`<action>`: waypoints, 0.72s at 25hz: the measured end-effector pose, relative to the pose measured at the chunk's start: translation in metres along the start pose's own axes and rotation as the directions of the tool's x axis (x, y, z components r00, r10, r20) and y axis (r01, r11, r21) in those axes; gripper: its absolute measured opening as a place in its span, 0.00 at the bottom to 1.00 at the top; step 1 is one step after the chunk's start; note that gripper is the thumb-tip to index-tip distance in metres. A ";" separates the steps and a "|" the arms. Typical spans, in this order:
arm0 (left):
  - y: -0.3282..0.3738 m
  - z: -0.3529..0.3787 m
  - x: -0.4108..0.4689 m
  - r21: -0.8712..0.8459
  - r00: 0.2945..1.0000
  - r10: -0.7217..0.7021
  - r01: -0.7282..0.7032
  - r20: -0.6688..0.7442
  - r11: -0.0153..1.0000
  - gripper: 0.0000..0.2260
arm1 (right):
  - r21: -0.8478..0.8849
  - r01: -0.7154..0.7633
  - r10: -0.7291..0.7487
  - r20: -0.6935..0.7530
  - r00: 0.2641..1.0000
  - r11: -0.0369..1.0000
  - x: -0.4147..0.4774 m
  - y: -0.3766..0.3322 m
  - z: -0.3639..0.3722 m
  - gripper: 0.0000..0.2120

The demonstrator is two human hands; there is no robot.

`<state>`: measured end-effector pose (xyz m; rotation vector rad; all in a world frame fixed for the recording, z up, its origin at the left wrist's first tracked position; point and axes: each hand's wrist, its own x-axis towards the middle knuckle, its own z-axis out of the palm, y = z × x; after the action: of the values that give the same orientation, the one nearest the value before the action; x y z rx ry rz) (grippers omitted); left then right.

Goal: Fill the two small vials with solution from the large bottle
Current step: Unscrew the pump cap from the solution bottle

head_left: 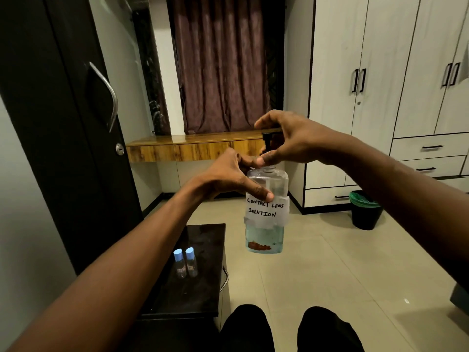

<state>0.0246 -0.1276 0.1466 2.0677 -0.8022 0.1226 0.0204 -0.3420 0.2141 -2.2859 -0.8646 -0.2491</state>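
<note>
I hold a large clear bottle (266,224) up in the air in front of me; a white paper label reads "CONTACT LENS SOLUTION" and liquid fills its lower part. My left hand (228,176) grips the bottle's upper body. My right hand (284,141) is curled around the black pump cap (267,141) on top, thumb at the neck. Two small clear vials (180,266) (191,262) with light blue caps stand upright side by side on a dark low cabinet (203,250) at the lower left, apart from both hands.
My knees in dark trousers (286,326) are at the bottom. A dark wardrobe door (63,110) stands at the left, white wardrobes (380,85) at the right. A black bin with a green liner (365,212) sits on the tiled floor. A wooden shelf (193,146) runs under a curtain.
</note>
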 end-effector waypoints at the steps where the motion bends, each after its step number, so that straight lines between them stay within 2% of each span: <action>1: 0.000 0.000 -0.001 0.004 1.000 0.003 -0.003 -0.008 1.000 0.17 | 0.132 -0.026 0.018 0.061 0.998 0.991 0.000 0.000 -0.002 0.42; 2: -0.001 -0.001 -0.002 0.005 1.000 0.004 -0.004 -0.017 1.000 0.17 | 0.239 -0.040 0.013 0.114 0.993 0.970 -0.002 -0.001 -0.002 0.44; 3: -0.002 -0.002 -0.002 0.005 1.000 0.003 -0.003 -0.029 1.000 0.17 | 0.265 -0.028 -0.005 0.124 0.992 0.964 -0.003 -0.001 -0.003 0.46; 4: -0.001 -0.003 -0.002 0.005 0.999 0.000 0.000 -0.038 1.000 0.18 | 0.181 0.004 -0.019 0.083 0.996 0.983 -0.002 -0.002 -0.003 0.46; 6: 0.001 -0.003 -0.002 0.006 0.998 -0.021 0.021 -0.055 1.000 0.21 | -0.130 0.029 -0.036 -0.055 0.998 0.991 -0.002 -0.007 0.002 0.49; 8: 0.001 -0.003 -0.001 0.032 0.998 -0.037 0.039 -0.055 0.999 0.17 | -0.248 -0.038 0.002 -0.144 0.990 0.968 -0.002 -0.013 0.007 0.47; 9: 0.000 -0.003 -0.001 0.051 0.999 -0.031 0.033 -0.045 0.998 0.15 | -0.240 -0.053 0.022 -0.131 0.991 0.969 -0.002 -0.014 0.008 0.43; 11: -0.003 -0.001 -0.003 0.052 0.999 -0.013 0.015 -0.032 0.999 0.16 | -0.092 -0.061 0.059 -0.029 0.998 0.994 0.000 -0.012 0.006 0.40; 14: -0.006 -0.005 -0.006 0.045 0.998 -0.008 0.010 -0.061 0.999 0.19 | 0.248 -0.065 0.047 0.077 0.996 0.967 0.000 -0.011 0.004 0.46; 15: -0.006 -0.007 -0.006 0.045 0.998 -0.014 0.016 -0.055 0.999 0.19 | 0.294 -0.037 0.014 0.079 0.997 0.955 0.001 -0.009 0.004 0.47; 16: -0.006 -0.008 -0.007 0.047 0.999 -0.024 0.026 -0.049 0.999 0.19 | 0.277 0.008 -0.028 0.071 0.997 0.961 0.002 -0.008 0.004 0.47; 18: -0.007 -0.008 -0.007 0.050 0.998 -0.038 0.041 -0.052 0.998 0.23 | 0.067 0.082 -0.086 0.051 0.995 0.994 0.003 -0.011 0.004 0.46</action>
<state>0.0246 -0.1156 0.1439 2.1183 -0.7331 0.1751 0.0158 -0.3319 0.2180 -2.2081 -0.9836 -0.1951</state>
